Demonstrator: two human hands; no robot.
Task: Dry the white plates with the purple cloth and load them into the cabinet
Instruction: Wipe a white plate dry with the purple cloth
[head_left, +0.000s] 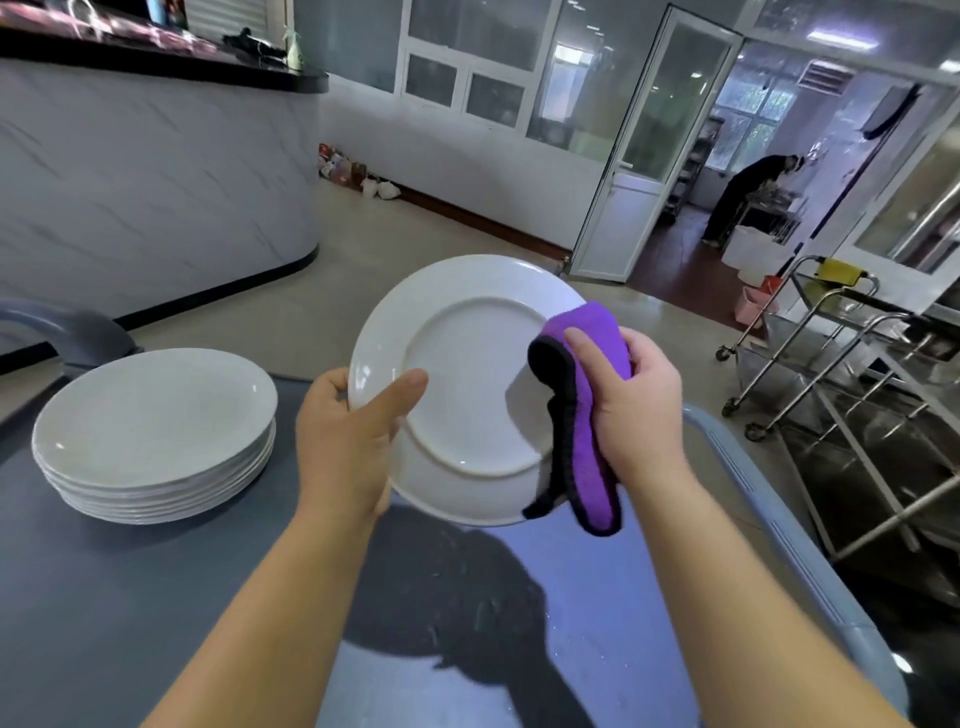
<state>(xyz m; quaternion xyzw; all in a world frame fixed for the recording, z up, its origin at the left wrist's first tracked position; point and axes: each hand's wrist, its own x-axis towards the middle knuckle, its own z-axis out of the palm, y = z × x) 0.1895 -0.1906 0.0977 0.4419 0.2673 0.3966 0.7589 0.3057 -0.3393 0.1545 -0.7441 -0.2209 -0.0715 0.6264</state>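
Observation:
My left hand (345, 441) grips a white plate (462, 384) by its left rim, thumb across the underside, which faces me. The plate is tilted up above the grey cart top (156, 597). My right hand (631, 400) holds the purple cloth (589, 441) with a black edge, folded over the plate's right rim. A stack of several white plates (156, 431) stands on the cart top to the left. No cabinet can be made out.
Metal trolleys (841, 374) stand close on the right. A curved white counter (156, 182) rises on the left. An open glass door (654, 150) leads to a back room where a person (748, 192) bends over. Bags lie by the far wall (358, 174).

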